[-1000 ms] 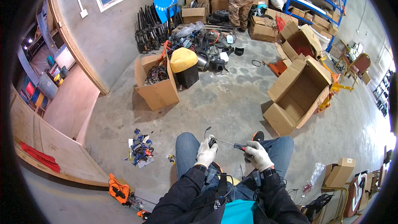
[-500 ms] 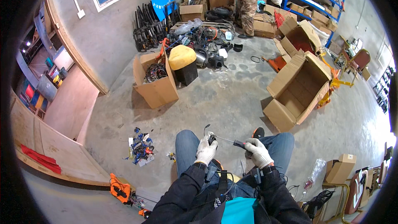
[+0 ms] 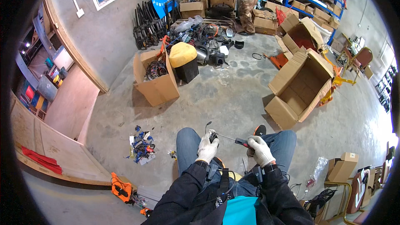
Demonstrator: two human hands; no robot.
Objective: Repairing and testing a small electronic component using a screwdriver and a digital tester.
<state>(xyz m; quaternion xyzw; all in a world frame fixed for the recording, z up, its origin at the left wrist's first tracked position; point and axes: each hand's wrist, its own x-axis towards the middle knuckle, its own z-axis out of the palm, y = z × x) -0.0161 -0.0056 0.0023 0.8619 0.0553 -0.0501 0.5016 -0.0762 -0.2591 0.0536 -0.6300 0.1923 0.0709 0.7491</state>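
Above my left knee, my left hand (image 3: 206,148) in a white knit glove is closed around a small black part (image 3: 213,136). A thin dark stalk or wire (image 3: 207,125) rises beside the part; its exact kind is too small to tell. My right hand (image 3: 261,151), also gloved, grips a screwdriver (image 3: 241,141) by its dark handle with red on it. The metal shaft points left and its tip reaches the black part; whether it sits in a screw cannot be seen. Another slim tool (image 3: 245,164) lies below, between my legs.
Left of my knee lies a pile of small coloured parts (image 3: 143,146). Ahead stand a carton of cables (image 3: 156,91), a black bin with a yellow top (image 3: 184,64) and a large opened carton (image 3: 298,91). A person (image 3: 248,6) stands at the back by the blue shelving (image 3: 316,0).
My hands stay nearly in place, with the screwdriver still at the black part. The person at the back has shifted slightly to the left and is more upright.
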